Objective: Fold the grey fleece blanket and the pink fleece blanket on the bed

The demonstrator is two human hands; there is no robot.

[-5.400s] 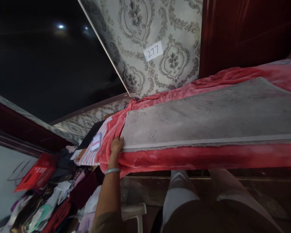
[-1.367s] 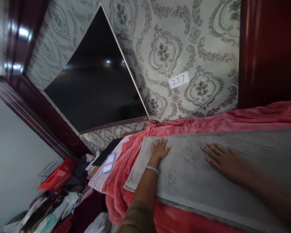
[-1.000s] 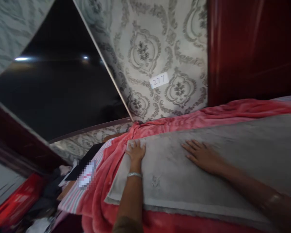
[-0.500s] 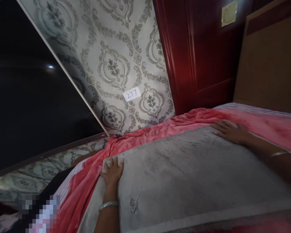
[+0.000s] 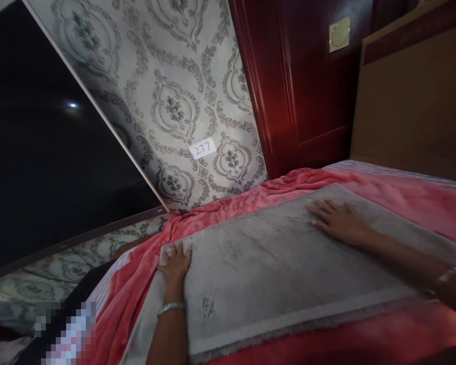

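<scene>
A grey towel (image 5: 251,268) lies spread over a red blanket (image 5: 365,329), with a small dark embroidered motif near its lower left part. On the towel's far left corner rests my left hand (image 5: 176,264), palm down and fingers spread, a bangle on its wrist. My right hand (image 5: 336,220) lies flat on the towel's far right area, fingers stretched out, a little in from the corner. Neither hand has anything in its grasp. Some small wrinkles show in the cloth between the hands.
A large dark screen (image 5: 53,152) stands at the left. Behind the bed are patterned wallpaper (image 5: 175,109) with a paper label (image 5: 202,148) reading 277, and a dark red wooden panel (image 5: 304,96). A cardboard box (image 5: 414,106) stands at the right.
My right hand has slid from the towel's far right corner inward, to the left and toward me. My left hand stays on its corner. The view has shifted slightly.
</scene>
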